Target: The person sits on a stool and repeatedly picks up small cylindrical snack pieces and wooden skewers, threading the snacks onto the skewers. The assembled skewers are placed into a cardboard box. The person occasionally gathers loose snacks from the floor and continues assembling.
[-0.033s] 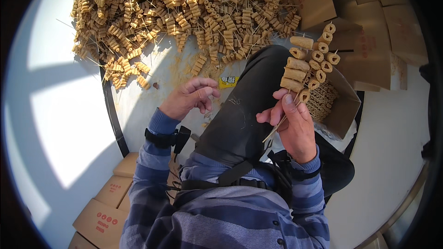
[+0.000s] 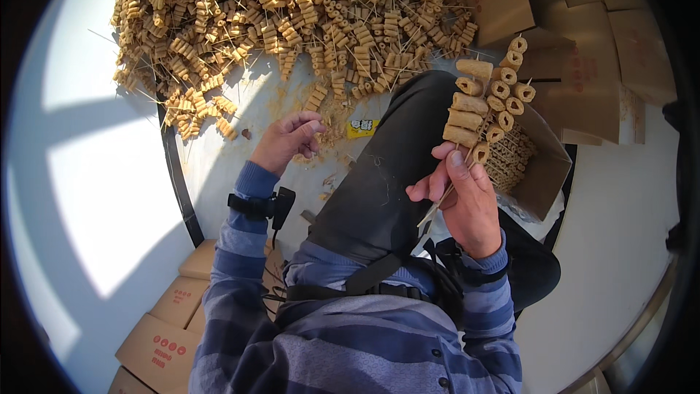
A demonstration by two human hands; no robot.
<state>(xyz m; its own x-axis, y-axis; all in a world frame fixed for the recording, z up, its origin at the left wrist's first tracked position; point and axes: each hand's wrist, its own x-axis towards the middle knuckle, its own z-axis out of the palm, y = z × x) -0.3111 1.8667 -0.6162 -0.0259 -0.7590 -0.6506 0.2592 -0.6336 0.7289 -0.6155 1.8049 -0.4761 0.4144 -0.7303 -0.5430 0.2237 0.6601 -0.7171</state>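
My right hand (image 2: 469, 204) is closed on the thin stick ends of several skewers (image 2: 470, 118), pinched between thumb and fingers. Tube-shaped, golden-brown rolled pieces are threaded on them, fanned upward above the hand. My left hand (image 2: 286, 144) hovers over the white work surface, its fingers loosely curled and apart, with nothing visible in them. Just beyond it lies a single skewer (image 2: 315, 97), at the near edge of a large heap of skewers (image 2: 292, 18).
An open cardboard box (image 2: 545, 168) beside my right hand holds packed skewers. More cardboard boxes (image 2: 594, 73) stand at the far right, and others (image 2: 164, 346) at the lower left. A small yellow packet (image 2: 360, 128) lies near my dark-trousered leg (image 2: 379, 175). Crumbs (image 2: 332, 120) litter the surface.
My left hand has shifted slightly left and away from my leg. My right hand and its skewers have stayed nearly still.
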